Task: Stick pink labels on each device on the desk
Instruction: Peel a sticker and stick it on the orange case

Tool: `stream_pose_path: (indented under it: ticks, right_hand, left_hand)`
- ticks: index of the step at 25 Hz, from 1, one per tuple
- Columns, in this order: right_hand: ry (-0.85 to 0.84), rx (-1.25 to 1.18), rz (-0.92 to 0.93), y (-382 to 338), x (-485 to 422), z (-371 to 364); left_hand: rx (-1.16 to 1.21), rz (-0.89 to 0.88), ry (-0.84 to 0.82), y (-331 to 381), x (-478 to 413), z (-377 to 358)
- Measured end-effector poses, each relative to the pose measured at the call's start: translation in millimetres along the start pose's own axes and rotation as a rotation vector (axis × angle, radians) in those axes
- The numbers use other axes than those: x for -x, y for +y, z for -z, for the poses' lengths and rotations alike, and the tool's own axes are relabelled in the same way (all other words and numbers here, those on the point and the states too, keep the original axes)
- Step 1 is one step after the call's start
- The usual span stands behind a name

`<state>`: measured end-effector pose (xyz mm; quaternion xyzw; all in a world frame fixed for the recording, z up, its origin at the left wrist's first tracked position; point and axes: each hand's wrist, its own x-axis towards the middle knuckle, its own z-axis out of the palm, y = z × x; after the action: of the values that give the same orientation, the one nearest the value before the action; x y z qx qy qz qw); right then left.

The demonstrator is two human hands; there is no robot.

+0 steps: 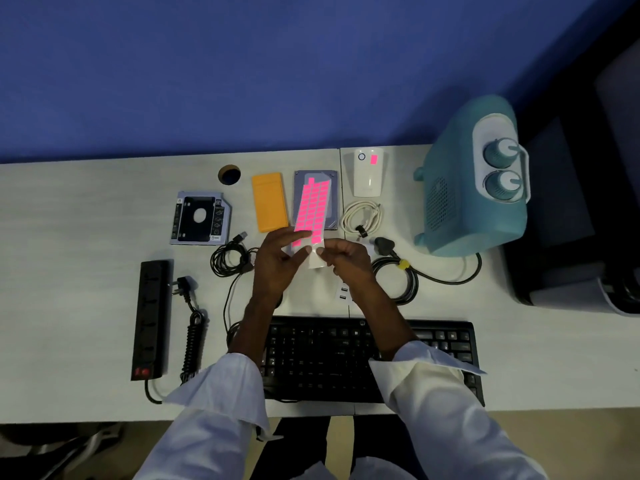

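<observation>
- Over the middle of the tabletop [86,237], both hands hold up a sheet of pink labels [312,209]; its top end hangs in front of the grey hard drive [300,183].
- The left hand [277,261] pinches the sheet's lower left part, its fingers lying across the pink rows.
- The right hand [346,259] pinches the bare white strip at the sheet's bottom between thumb and fingertips.
- Along the far edge, from left to right, lie a drive caddy [200,218], an orange case [269,202], the hard drive, and a white device [367,178] with one pink label [373,159] near its top.
- A teal heater [474,181] stands toward the far right corner.
- A coil of white cable [362,218] lies just in front of the white device.
- A black keyboard [346,362] sits at the near edge under the forearms.
- A black power strip [150,320] lies well to the keyboard's left.
</observation>
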<state>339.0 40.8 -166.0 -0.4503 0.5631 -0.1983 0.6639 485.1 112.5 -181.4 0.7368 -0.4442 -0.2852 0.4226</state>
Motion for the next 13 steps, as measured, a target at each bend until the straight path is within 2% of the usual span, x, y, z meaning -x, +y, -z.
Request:
stream_pose_path:
  ticks: [5,13]
  right_hand:
    - [0.018,0.150,0.130,5.2,-3.2,-4.1]
    - [-0.014,0.411,0.279,5.5,-4.4,-10.2]
  left_hand:
    - [-0.170,-0.088,0.023,-0.8,2.7,3.6]
    - [-0.371,-0.120,-0.003,11.5,2.6,11.8]
